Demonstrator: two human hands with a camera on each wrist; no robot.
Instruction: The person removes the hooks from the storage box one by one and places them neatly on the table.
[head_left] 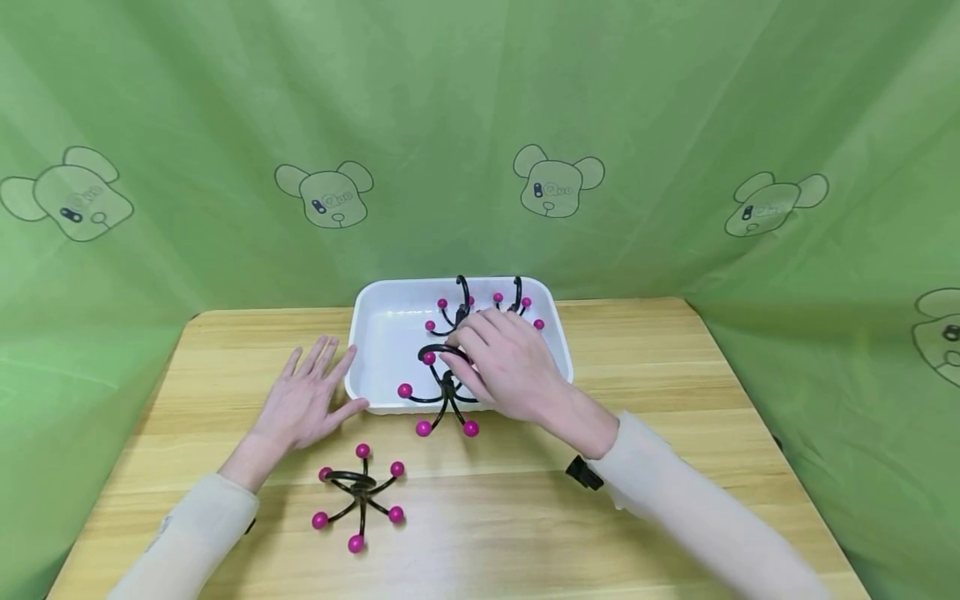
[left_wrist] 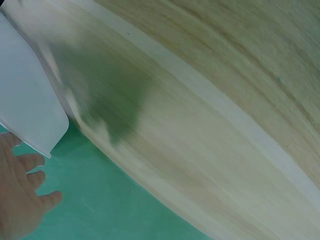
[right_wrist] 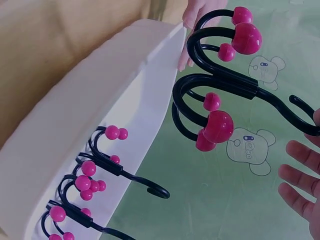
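Observation:
My right hand [head_left: 513, 362] pinches the top hook of a black multi-prong hook hanger [head_left: 448, 385] with pink ball tips. It hangs prongs-down over the front rim of the white tray [head_left: 390, 342]. In the right wrist view this hanger [right_wrist: 235, 85] is above the tray, apart from the hangers inside. Two similar hangers, a left one [head_left: 462, 315] and a right one [head_left: 517, 296], stand in the tray's right half, partly hidden by my hand. My left hand [head_left: 300, 407] lies at the tray's left edge, fingers straight and spread; whether it touches the rim, I cannot tell.
Another pink-tipped hook hanger [head_left: 360, 492] stands on the wooden table [head_left: 510, 533], in front of the tray and near my left forearm. A green curtain [head_left: 450, 100] with bear-like drawings rises behind the table and along its sides.

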